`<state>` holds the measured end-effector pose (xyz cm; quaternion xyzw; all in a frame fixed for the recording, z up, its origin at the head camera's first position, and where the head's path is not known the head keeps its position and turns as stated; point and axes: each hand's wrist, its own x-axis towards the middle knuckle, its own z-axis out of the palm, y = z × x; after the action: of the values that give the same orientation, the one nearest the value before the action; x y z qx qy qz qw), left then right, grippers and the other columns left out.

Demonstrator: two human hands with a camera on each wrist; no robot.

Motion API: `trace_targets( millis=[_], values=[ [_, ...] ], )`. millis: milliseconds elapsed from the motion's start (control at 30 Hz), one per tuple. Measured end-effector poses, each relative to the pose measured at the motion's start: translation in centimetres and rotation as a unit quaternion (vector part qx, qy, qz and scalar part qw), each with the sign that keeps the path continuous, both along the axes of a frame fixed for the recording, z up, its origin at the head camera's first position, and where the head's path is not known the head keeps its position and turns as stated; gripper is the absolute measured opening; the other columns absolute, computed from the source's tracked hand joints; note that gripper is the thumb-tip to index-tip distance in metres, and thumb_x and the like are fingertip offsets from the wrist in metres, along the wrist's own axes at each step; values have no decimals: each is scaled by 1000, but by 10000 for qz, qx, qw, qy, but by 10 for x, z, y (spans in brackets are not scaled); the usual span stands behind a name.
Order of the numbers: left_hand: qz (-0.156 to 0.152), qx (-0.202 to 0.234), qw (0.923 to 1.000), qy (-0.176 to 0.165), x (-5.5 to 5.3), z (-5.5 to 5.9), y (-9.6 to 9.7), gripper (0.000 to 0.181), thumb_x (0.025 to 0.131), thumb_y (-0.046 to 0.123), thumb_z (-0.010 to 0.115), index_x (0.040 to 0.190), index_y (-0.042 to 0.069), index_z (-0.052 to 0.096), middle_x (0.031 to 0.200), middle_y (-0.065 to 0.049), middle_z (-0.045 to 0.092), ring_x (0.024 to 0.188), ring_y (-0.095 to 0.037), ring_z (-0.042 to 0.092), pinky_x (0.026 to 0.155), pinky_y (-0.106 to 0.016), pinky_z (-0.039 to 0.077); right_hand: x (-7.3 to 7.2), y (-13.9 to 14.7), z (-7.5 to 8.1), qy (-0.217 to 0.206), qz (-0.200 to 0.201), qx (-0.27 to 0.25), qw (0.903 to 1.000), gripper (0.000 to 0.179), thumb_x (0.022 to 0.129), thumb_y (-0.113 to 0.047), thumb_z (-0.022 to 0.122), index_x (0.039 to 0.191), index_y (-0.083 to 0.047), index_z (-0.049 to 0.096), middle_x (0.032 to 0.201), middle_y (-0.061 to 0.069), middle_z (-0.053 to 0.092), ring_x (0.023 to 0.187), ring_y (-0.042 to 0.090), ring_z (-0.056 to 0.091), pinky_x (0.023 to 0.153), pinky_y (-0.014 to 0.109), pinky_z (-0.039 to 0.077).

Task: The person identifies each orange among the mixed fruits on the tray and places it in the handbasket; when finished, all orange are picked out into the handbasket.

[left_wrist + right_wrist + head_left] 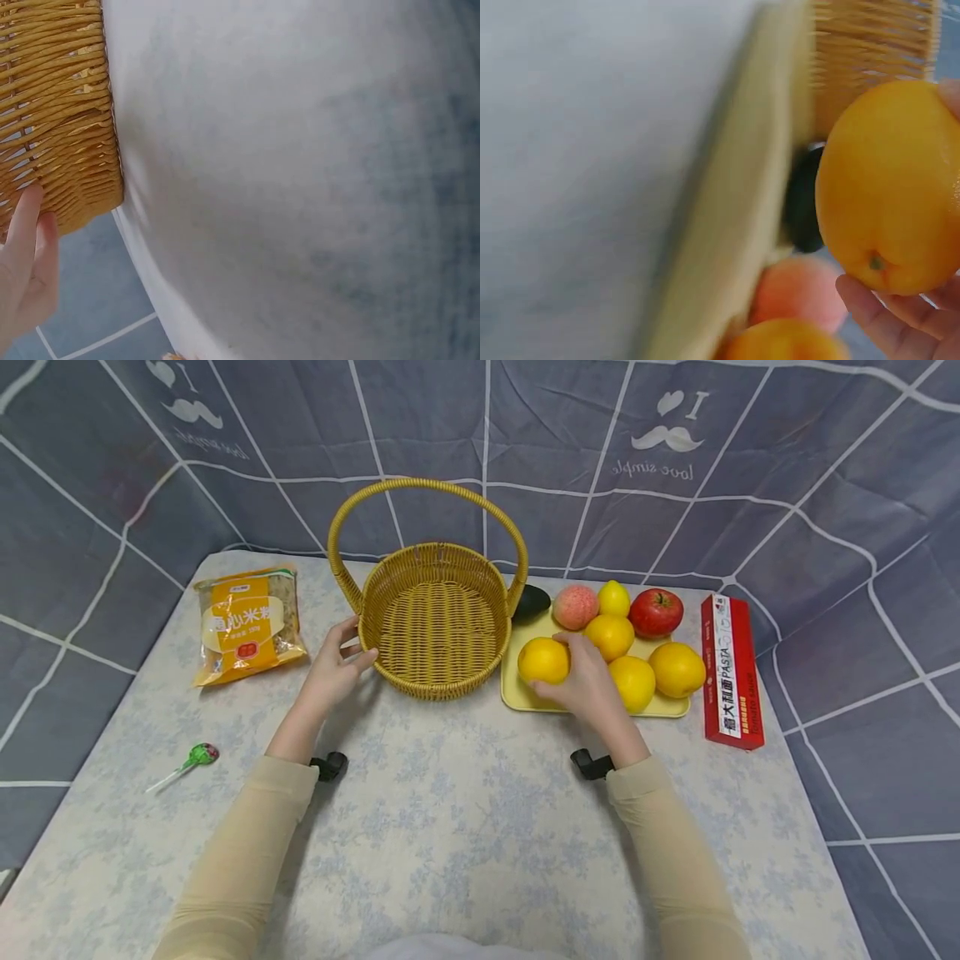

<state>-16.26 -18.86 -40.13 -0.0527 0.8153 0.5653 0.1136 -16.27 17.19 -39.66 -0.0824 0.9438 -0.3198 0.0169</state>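
My right hand [587,677] holds an orange [543,661] with thumb and fingers around it, over the left part of a pale yellow tray [517,700]. The orange [892,187] fills much of the right wrist view, its stem end showing. A woven wicker basket [438,681] with a tall arched handle stands left of the tray. My left hand [336,664] is at the basket's left side. Its fingers [28,217] lie relaxed against the woven wall in the left wrist view. The basket has nothing inside.
On the tray are several more oranges [632,683], a peach [575,607], a lemon [613,599] and a red apple [656,612]. A dark avocado-like fruit [531,602] is behind. A red pasta box [733,672] lies right; a food bag [249,625] and lollipop [201,755] lie left.
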Motion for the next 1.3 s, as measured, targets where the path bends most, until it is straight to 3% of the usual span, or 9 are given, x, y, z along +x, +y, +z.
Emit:
trace_targets(
  millis=[200, 400, 833, 1067, 1300],
  values=[
    [118, 123, 9999, -9, -3, -1, 3, 72, 103, 14, 51, 160, 16, 7, 163, -14, 17, 145, -35, 30, 112, -54, 41, -11, -22, 27, 273, 24, -511, 9983, 78, 76, -38, 79, 140, -6, 46, 139, 14, 51, 124, 30, 50, 108, 47, 44],
    [257, 210, 9994, -7, -5, 0, 7, 69, 103, 13, 51, 159, 13, 11, 163, -13, 17, 144, -33, 32, 113, -49, 41, -29, -55, 36, 24, 177, -1018, 9946, 79, 78, -40, 79, 142, -10, 44, 140, 10, 52, 120, 27, 52, 101, 45, 49],
    [336, 322, 9989, -75, -7, -1, 7, 66, 103, 10, 50, 158, 11, 13, 163, -13, 20, 144, -31, 36, 114, -44, 42, -68, -135, 19, -628, 502, -1461, 9860, 77, 80, -42, 80, 143, -15, 45, 143, 6, 51, 121, 24, 54, 99, 40, 51],
    [468, 468, 9977, -109, -8, -1, 5, 65, 102, 9, 51, 157, 11, 16, 163, -12, 22, 143, -29, 37, 114, -41, 42, -80, -164, 12, -1027, 219, -1580, 9818, 78, 81, -40, 80, 144, -12, 46, 146, 9, 49, 126, 25, 53, 104, 40, 49],
    [596, 557, 9965, -208, -5, 0, 4, 66, 102, 10, 51, 158, 15, 17, 163, -9, 22, 145, -27, 36, 114, -39, 42, -86, -184, 1, -1279, -97, -1333, 9827, 79, 81, -41, 80, 146, -14, 44, 143, 8, 52, 123, 24, 54, 102, 37, 50]
  ],
)
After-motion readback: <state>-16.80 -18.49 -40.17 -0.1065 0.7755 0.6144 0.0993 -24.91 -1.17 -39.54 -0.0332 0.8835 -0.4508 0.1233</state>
